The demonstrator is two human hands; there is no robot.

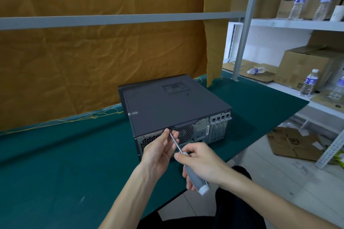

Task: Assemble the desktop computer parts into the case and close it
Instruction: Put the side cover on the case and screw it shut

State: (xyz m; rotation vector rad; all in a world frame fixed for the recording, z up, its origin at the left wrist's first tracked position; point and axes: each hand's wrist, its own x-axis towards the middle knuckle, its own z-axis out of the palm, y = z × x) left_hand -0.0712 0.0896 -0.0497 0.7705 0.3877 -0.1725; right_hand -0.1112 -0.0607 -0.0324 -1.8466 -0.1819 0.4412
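A dark grey metal desktop computer case (pixel 173 106) is lying flat on the green cloth-covered desk (pixel 65 154), its cover panel already seated on top and its perforated rear panel turned toward the person so the fastening points are within reach. A silver-shafted screwdriver with a grey and white handle (pixel 188 163) is angling up to the rear top edge, its tip meeting what appears to be a small screw (pixel 163 130) at the cover's lip, too small to make out clearly. The right hand (pixel 202 163) is wrapping its grip round the handle, clamped on it, placed to turn the tool. The left hand (pixel 160 152) is pinching the shaft close to the tip, probably to steady it and keep it seated on the fastener. Judging by the closed cover, the work looks to be at its last stage, securing the lid. Behind the desk an ochre fabric curtain (pixel 102 61) is hanging, and white metal shelving (pixel 297 24) to the right is holding brown cardboard boxes (pixel 307 65) and clear plastic water bottles (pixel 310 82).
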